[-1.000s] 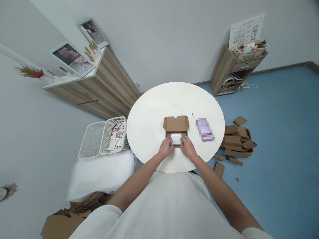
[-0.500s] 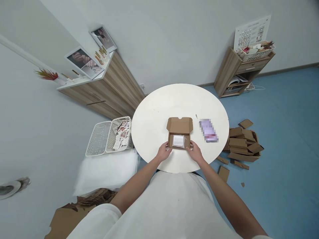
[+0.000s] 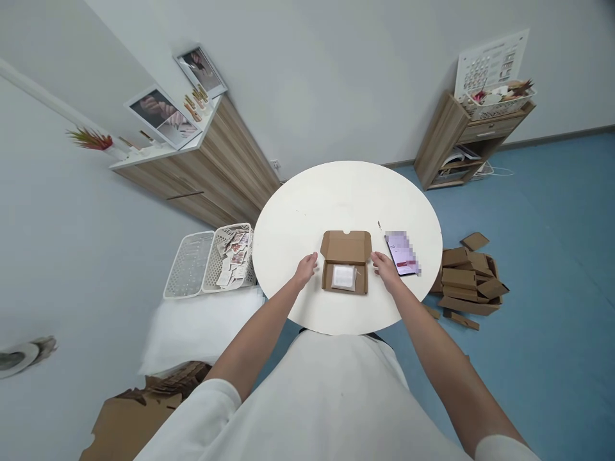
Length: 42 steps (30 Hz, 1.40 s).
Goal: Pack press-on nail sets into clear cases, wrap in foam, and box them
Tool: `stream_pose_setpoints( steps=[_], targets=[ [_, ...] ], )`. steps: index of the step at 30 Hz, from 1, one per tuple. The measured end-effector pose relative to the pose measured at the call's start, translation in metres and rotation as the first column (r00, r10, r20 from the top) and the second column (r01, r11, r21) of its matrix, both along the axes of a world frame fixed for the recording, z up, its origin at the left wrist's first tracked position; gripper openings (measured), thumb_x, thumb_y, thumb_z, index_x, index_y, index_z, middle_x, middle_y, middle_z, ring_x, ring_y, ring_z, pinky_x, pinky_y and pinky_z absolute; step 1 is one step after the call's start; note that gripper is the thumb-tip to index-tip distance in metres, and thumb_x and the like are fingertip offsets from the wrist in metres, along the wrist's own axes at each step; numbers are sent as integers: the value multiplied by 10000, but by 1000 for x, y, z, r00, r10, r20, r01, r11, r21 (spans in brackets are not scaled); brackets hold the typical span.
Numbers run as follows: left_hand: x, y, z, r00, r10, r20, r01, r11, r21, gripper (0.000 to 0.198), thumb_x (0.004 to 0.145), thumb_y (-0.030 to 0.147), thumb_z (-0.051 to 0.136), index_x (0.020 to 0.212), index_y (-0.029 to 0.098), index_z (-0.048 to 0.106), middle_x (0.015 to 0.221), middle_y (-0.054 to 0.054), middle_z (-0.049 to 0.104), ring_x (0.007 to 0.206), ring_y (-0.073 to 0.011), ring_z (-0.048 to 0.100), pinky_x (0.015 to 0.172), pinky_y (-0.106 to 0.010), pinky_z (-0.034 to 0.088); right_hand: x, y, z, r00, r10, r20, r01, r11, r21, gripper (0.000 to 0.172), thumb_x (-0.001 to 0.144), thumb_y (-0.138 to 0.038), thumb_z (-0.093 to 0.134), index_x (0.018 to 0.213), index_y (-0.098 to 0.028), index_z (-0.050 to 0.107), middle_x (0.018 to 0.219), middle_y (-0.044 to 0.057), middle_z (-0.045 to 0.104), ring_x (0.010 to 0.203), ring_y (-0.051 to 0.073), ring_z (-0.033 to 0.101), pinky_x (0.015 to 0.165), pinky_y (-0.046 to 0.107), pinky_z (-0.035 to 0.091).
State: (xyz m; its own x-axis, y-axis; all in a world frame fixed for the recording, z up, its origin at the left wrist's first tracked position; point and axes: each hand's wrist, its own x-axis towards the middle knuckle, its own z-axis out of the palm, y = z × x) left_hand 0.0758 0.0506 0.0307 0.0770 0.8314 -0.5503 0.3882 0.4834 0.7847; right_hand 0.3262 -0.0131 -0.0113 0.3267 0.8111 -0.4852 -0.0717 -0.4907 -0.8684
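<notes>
A small brown cardboard box (image 3: pixel 327 282) lies on the round white table (image 3: pixel 346 192) with its lid (image 3: pixel 346 247) raised on the far side. Inside the tray sits a white packet in a clear sleeve (image 3: pixel 343 277). To the left of the box, a little apart from it, is my left hand (image 3: pixel 305 269), holding nothing, its fingers loosely bent and apart. My right hand (image 3: pixel 384 269) is at the right side near the lid's flap, open; I cannot tell if its fingertips touch the flap. Just right of that hand lies a phone (image 3: pixel 401 253), partly pixelated.
White baskets (image 3: pixel 189 266) stand at the left, one with printed cards (image 3: pixel 235 256). Below them lies a pile of white sheets (image 3: pixel 202 330). Brown boxes (image 3: pixel 459 276) are heaped on the floor at right. A wooden cabinet (image 3: pixel 211 166) and a small shelf unit (image 3: pixel 439 141) line the walls.
Both hands have let go of the box's near corners and moved outward and away from me. The box appears slightly lower in view.
</notes>
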Motion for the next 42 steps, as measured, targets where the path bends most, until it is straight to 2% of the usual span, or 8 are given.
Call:
stream_pose_setpoints(
  steps=[4, 9, 16, 23, 28, 33, 39, 42],
  targets=[
    [8, 25, 9, 997, 28, 78, -23, 998, -64, 722, 764, 671, 296, 1238, 134, 392, 1268, -182, 447, 1082, -228, 509, 757, -298, 452, 7, 22, 4, 984, -52, -170, 41, 997, -64, 545, 707, -626, 430, 1028, -205, 561, 1102, 81, 581, 821, 175, 566, 620, 269, 455],
    [16, 39, 5, 993, 32, 118, -10, 983, -184, 798, 751, 705, 222, 1274, 117, 356, 1235, -178, 484, 1047, -238, 531, 768, -312, 449, 5, 35, 2, 958, -17, -286, -18, 992, -122, 610, 700, -693, 352, 972, -205, 597, 946, 60, 638, 677, 151, 544, 577, 262, 407],
    [17, 41, 7, 976, -34, 214, 71, 984, -166, 750, 770, 689, 188, 1284, 167, 348, 1287, -133, 436, 1106, -254, 480, 850, -340, 406, 3, 42, 14, 969, 86, -233, -98, 994, -41, 618, 742, -692, 258, 1102, -287, 556, 1163, 24, 567, 994, 208, 503, 835, 350, 346],
    [12, 32, 13, 921, -117, 371, 163, 982, -96, 727, 760, 705, 108, 1252, 258, 402, 1314, -66, 411, 1196, -253, 394, 913, -367, 357, 4, 29, 27, 978, 188, -87, -182, 981, 75, 585, 765, -669, 253, 1191, -341, 483, 1257, -3, 467, 1069, 205, 440, 914, 380, 312],
    [4, 18, 7, 931, -182, 315, 207, 977, -46, 739, 769, 681, 26, 1251, 270, 408, 1321, -50, 416, 1247, -257, 314, 933, -417, 310, 3, 13, 22, 975, 218, -50, -212, 973, 95, 623, 762, -680, 218, 1223, -333, 454, 1133, 17, 502, 977, 192, 472, 878, 371, 346],
    [-2, 6, 4, 944, -191, 269, 211, 976, -48, 779, 754, 685, -21, 1237, 263, 420, 1318, -45, 422, 1194, -246, 381, 905, -400, 332, 0, -2, 16, 969, 218, -119, -202, 970, 134, 630, 773, -675, 166, 1232, -339, 438, 1031, 17, 526, 931, 186, 519, 824, 345, 381],
    [-9, -4, 7, 905, -236, 353, 280, 957, -80, 775, 752, 684, -32, 1266, 277, 380, 1327, -43, 409, 1164, -239, 428, 890, -390, 354, 1, -17, 15, 956, 245, -161, -228, 966, 119, 664, 772, -684, 114, 1240, -337, 431, 1170, 30, 514, 1038, 208, 507, 894, 374, 351],
    [-13, -11, 9, 911, -252, 327, 298, 950, -96, 719, 773, 673, 23, 1261, 293, 389, 1336, -40, 401, 1164, -236, 433, 892, -379, 357, 4, -24, 19, 945, 288, -159, -270, 955, 123, 643, 774, -683, 157, 1238, -337, 435, 1274, 21, 459, 1118, 219, 460, 932, 387, 322]
  ],
)
